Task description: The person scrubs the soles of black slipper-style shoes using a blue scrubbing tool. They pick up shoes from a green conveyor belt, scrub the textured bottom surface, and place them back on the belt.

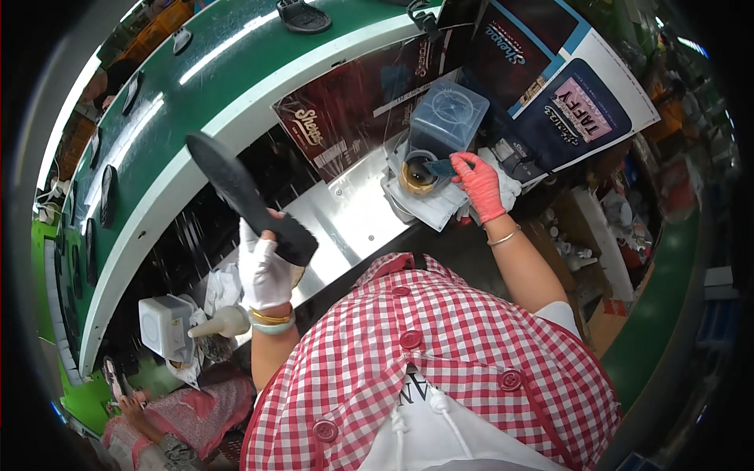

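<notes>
My left hand, in a white glove with bare fingertips, is closed around one end of a black shoe sole. The sole slants up and left, over the edge of the green belt. My right hand wears a coral glove and pinches a small flat dark blue-green tool, whose exact kind I cannot make out. The tool's tip is at the mouth of a round cup with a yellowish rim and dark inside. Right behind the cup is a translucent square plastic container.
A green conveyor belt with a pale edge curves along the far left, carrying several black sandals. Printed cardboard sheets lean behind the cup. A white container and a nozzled bottle are near my left wrist. Another person's hand shows lower left.
</notes>
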### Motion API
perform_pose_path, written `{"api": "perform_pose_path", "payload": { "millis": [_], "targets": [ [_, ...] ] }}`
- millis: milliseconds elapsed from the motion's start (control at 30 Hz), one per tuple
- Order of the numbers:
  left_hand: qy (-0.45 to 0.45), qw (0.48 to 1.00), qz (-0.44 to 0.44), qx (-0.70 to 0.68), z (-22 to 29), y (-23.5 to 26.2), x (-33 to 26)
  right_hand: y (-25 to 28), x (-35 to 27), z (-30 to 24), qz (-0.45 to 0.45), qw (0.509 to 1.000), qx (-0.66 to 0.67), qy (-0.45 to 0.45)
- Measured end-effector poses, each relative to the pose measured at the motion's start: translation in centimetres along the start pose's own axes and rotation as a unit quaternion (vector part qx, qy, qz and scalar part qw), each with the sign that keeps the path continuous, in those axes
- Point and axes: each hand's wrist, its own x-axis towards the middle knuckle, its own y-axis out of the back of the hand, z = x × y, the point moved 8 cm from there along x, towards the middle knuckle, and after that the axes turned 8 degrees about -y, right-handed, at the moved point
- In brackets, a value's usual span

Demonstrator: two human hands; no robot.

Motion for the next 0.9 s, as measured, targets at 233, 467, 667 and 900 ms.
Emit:
{"api": "perform_pose_path", "payload": {
  "millis": [233, 467, 667, 900],
  "targets": [
    [0.172, 0.974, 0.093, -0.116, -7.2, 2.2, -4.9, -2.5, 2.5, 2.1, -0.034, 0.995, -0.098, 0.002],
    [0.257, 0.949, 0.084, -0.159, -11.2, 4.3, -6.9, -2.6, 3.2, 2.5, -0.043, 0.996, -0.071, -0.015],
    [0.260, 0.943, 0.140, -0.155, -12.0, 4.9, -7.9, -2.8, 3.4, 3.4, -0.054, 0.998, -0.021, -0.021],
    [0.208, 0.957, 0.150, -0.134, -11.6, 5.4, -7.7, -2.3, 2.9, 4.7, -0.105, 0.984, 0.101, -0.106]
  ]
}}
